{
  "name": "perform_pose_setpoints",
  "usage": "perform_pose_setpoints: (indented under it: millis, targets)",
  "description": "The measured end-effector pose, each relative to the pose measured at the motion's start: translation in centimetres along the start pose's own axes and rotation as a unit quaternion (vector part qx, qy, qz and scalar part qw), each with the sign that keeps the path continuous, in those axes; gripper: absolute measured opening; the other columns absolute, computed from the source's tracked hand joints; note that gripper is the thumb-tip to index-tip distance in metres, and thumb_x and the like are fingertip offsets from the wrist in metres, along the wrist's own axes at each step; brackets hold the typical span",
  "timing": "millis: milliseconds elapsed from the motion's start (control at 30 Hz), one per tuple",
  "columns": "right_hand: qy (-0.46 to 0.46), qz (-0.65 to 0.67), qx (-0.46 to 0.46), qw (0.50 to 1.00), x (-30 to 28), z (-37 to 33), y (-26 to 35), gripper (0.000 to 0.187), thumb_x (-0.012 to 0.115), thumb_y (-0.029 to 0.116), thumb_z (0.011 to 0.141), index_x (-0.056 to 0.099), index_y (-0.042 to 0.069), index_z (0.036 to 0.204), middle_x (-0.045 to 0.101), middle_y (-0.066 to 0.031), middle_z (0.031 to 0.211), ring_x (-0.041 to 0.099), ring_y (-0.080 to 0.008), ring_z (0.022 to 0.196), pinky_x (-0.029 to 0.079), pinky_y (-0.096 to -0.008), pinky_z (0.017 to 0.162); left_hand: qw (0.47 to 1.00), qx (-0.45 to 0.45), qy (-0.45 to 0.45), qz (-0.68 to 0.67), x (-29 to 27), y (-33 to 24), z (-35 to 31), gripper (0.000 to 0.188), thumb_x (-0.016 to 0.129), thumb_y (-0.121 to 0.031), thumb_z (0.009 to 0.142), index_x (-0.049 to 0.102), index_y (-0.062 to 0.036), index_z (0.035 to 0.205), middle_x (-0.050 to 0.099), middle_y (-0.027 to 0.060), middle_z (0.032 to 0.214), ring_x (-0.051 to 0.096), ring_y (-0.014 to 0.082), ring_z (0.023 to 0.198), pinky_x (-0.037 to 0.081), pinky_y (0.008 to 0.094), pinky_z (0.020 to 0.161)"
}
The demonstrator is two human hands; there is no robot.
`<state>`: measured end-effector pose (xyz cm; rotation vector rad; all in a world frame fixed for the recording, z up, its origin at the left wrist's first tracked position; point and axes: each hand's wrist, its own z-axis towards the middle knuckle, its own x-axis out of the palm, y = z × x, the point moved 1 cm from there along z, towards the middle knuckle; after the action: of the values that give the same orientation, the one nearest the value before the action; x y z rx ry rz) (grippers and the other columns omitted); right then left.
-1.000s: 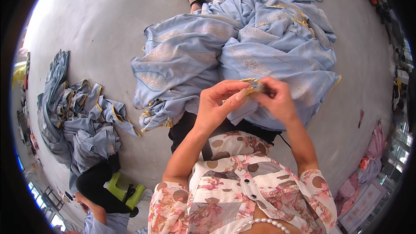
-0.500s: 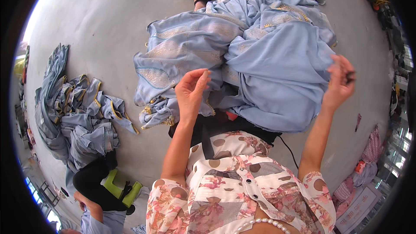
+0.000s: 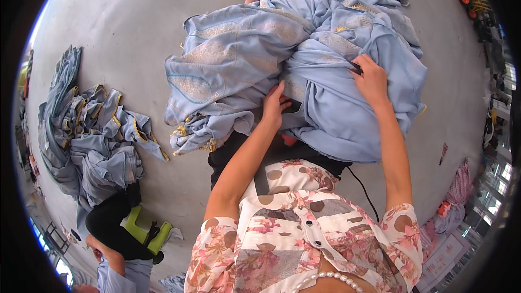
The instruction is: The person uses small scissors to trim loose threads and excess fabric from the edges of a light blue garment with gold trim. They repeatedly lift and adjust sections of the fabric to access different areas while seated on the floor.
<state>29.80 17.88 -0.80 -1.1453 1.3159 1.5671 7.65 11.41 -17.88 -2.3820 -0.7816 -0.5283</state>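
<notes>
Both hands dropped back onto the blue garment pile (image 3: 325,92) — left hand (image 3: 275,104) flat on it, right hand (image 3: 372,78) pinching a small dark tool (image 3: 356,67).

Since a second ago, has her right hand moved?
Yes. The right hand has swung right and up, away from the left hand, and now lies on the blue garment pile, pinching a small dark tool.

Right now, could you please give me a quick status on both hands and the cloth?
Left hand flat on light-blue garment pile. Right hand pinching small dark tool against it. Nothing in the way.
</notes>
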Motion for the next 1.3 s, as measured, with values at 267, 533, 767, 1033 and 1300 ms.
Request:
perform_pose_setpoints:
  millis: [267,533,767,1033,1300]
  targets:
    - [-0.078,0.025,-0.003,0.997,1.2,-0.8,-2.2,0.013,0.066,0.006,0.077,0.055,0.005,0.084,0.060,-0.0106,0.080,0.059,-0.0331,0.070,0.045,-0.0391,0.059,0.991,0.020,0.115,0.072,-2.0,-0.6,-3.8,0.016,0.065,-0.016,0.088,0.056,-0.0023,0.089,0.062,0.0069,0.075,0.060,0.0150,0.063,0.052,0.0286,0.059]
    - [-0.072,0.007,-0.004,0.997,1.5,0.2,-2.7,0.012,0.066,0.013,0.079,0.057,0.007,0.084,0.063,-0.0091,0.083,0.060,-0.0330,0.074,0.046,-0.0410,0.062,0.763,0.377,0.073,0.520,-5.5,0.9,-4.3,0.040,0.068,-0.014,0.080,0.056,0.0017,0.114,0.065,0.0146,0.103,0.063,0.0252,0.090,0.048,0.0367,0.083]
    - [-0.065,0.009,0.009,0.998,1.6,0.1,-2.8,0.012,0.067,0.014,0.080,0.058,0.007,0.085,0.063,-0.0091,0.083,0.061,-0.0329,0.075,0.046,-0.0411,0.062,0.887,0.001,0.301,0.351,-4.1,-3.7,-8.4,0.021,0.069,-0.020,0.085,0.067,-0.0006,0.094,0.061,-0.0061,0.081,0.050,0.0027,0.074,0.041,0.0209,0.067]
    - [-0.070,0.070,0.003,0.995,0.9,0.2,-2.1,0.021,0.071,0.018,0.079,0.061,0.008,0.095,0.063,-0.0064,0.080,0.061,-0.0263,0.069,0.046,-0.0371,0.057,0.961,0.092,0.172,0.195,-4.1,-10.4,-14.1,0.024,0.063,-0.021,0.089,0.062,-0.0001,0.102,0.063,-0.0015,0.088,0.055,0.0051,0.078,0.043,0.0214,0.074]
    - [0.215,0.438,-0.050,0.871,-2.3,-1.9,10.2,0.022,0.072,0.012,0.080,0.063,0.007,0.100,0.051,0.0056,0.068,0.038,-0.0023,0.060,0.033,-0.0197,0.052,0.836,0.173,0.295,0.430,5.9,-15.3,-15.5,0.027,0.070,-0.025,0.086,0.061,-0.0012,0.094,0.056,-0.0058,0.073,0.044,0.0010,0.066,0.035,0.0184,0.056]
